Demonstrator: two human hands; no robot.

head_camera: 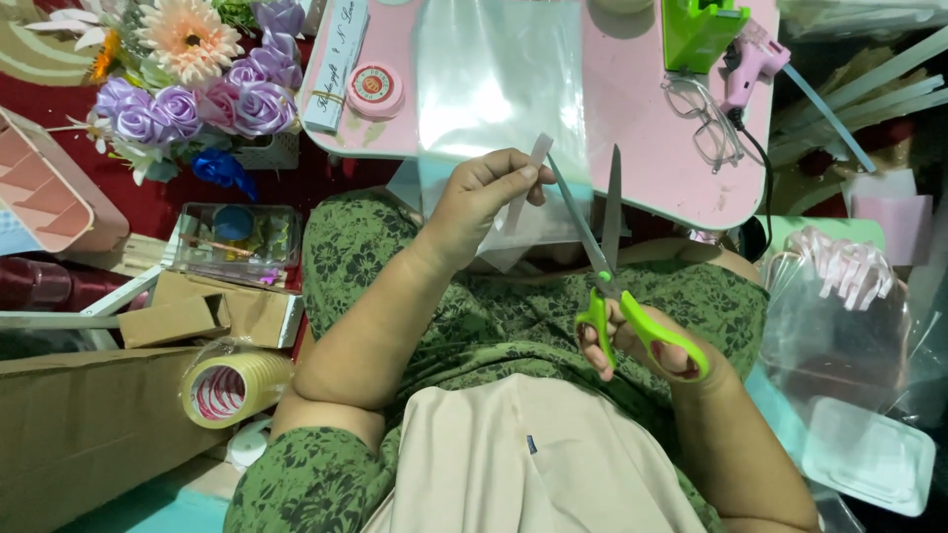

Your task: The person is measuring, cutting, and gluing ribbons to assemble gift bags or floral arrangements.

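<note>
My left hand [484, 197] pinches a narrow pale strip [533, 168] of tape or plastic, holding it up over my lap. My right hand [647, 345] grips green-handled scissors [607, 262] with the blades spread apart, their tips pointing up beside the strip. A clear plastic sheet [499, 89] lies across the pink table [632, 118] and hangs over its near edge, just behind my left hand.
On the pink table sit glasses [706, 123], a pink glue gun [750, 64], a green holder [699, 32] and a round tin [373, 89]. Artificial flowers [202, 84], a clear box [237, 242], cardboard boxes [212, 311] and tape rolls [232, 385] lie left. Plastic wrap and pink ribbon [849, 266] lie right.
</note>
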